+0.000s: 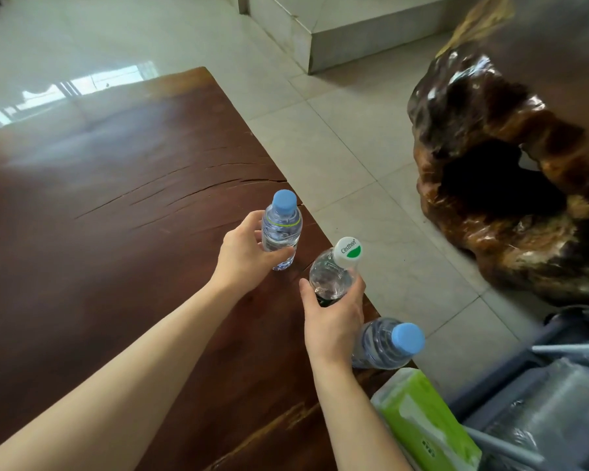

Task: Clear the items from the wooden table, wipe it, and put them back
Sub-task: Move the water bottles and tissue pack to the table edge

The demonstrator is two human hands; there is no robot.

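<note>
Across the left and centre of the view spread 1 dark wooden table [109, 205], its far corner toward 12 o'clock and several long cracks running through the grain near the middle. At 3 o'clock, on the pale tiled floor [354, 137], sat 1 glossy gnarled root stool [510, 185] with a dark hollow in its side. At 5 o'clock stood 1 grey cart [558, 396], its contents too blurred to tell.

1 green-and-white tissue pack [425, 426] lay at the table's near right corner, at 5 o'clock from the hands.

3 clear water bottles were in view, all along the table's right edge. 2 had blue caps and 1 a white cap with a green mark. The far blue-capped bottle [281, 229] stood upright on the wood, and the left hand [245, 254] was wrapped around its body, thumb on the near side. At 5 o'clock from it, the right hand [332, 319] gripped the white-capped bottle [334, 273] by its lower body, the cap tilted toward 1 o'clock. Whether its base touched the table could not be told. The near blue-capped bottle [388, 343] rested just beside the right wrist, ungripped, at the table's edge.
</note>
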